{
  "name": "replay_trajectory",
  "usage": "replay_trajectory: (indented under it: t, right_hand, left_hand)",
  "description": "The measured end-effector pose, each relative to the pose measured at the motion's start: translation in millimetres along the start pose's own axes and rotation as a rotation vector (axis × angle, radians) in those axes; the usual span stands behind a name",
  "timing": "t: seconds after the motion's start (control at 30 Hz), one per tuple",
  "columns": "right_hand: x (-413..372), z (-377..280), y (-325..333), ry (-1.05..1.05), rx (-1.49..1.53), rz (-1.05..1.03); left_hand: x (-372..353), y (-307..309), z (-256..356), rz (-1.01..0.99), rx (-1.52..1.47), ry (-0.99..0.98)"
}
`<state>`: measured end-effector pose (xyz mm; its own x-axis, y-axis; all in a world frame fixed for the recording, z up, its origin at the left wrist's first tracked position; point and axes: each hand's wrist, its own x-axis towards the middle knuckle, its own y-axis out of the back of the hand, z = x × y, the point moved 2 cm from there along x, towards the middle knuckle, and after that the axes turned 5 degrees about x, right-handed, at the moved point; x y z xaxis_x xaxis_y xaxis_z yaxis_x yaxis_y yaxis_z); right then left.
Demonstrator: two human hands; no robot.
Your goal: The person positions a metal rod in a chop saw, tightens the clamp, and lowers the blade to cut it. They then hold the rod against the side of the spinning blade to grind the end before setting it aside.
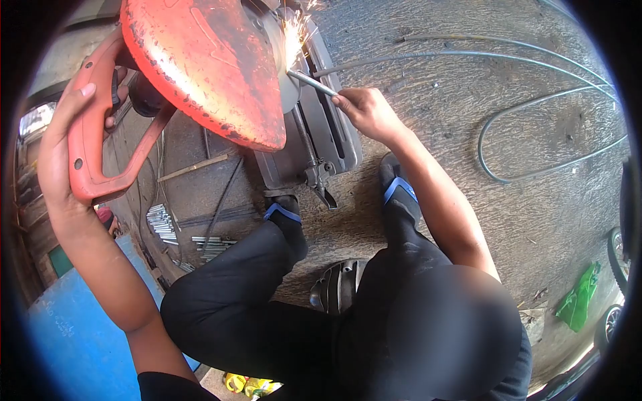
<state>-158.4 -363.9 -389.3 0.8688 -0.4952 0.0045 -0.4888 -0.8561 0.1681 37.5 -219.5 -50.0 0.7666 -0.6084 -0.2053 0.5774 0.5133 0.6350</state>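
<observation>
My left hand (75, 123) is wrapped round the red handle (100, 127) of a chop saw, at the left. The saw's scuffed red guard (207, 67) covers much of the upper middle. Beside it the grey cutting disc (286, 87) meets a metal rod (313, 83), and bright sparks (294, 33) fly up from that spot. With fingers and thumb my right hand (366, 112) grips the near end of the rod. Under the disc lies the saw's dark base (328, 127), with a threaded vise screw (304, 134) along it. The guard hides part of the disc.
Long bent rods (488, 53) lie across the floor at right. Short cut rods (160, 224) are piled left of my feet, near a blue panel (87, 314). A green bag (578, 297) and wheels (612, 321) are at far right.
</observation>
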Motion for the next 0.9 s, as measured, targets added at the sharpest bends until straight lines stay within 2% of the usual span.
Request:
replay_trajectory:
  t: [0.3, 0.37, 0.43, 0.5, 0.57, 0.67, 0.8, 0.9]
  right_hand:
    - [-2.6, 2.0, -10.0, 0.052, -0.053, 0.1]
    - [-3.4, 5.4, -12.6, 0.07, -0.064, 0.126]
    - [-4.3, 4.7, -13.8, 0.205, -0.125, 0.197]
    - [-6.4, 3.4, -14.0, 0.212, -0.15, 0.206]
    - [-10.9, -1.6, -14.5, 0.222, -0.174, 0.218]
    - [-14.3, -9.8, -8.3, -0.144, -0.002, 0.141]
    - [-9.4, -15.7, 1.8, -0.17, 0.13, 0.019]
    - [-8.5, -11.7, 2.5, -0.148, 0.082, -0.022]
  left_hand:
    - [-2.5, -1.4, 1.7, 0.071, -0.008, 0.018]
    - [-1.8, -1.0, 1.5, 0.038, -0.008, 0.024]
    - [-4.0, -4.6, 3.4, 0.049, -0.016, 0.021]
    - [-3.6, -3.3, 2.7, 0.06, -0.025, 0.016]
    - [0.5, 2.0, -0.8, -0.025, -0.012, -0.004]
    - [-2.6, -1.5, 2.4, -0.049, -0.019, 0.008]
    - [-4.1, -4.8, 2.6, -0.064, -0.036, -0.02]
    - [-4.6, -4.9, 2.3, -0.021, -0.044, -0.036]
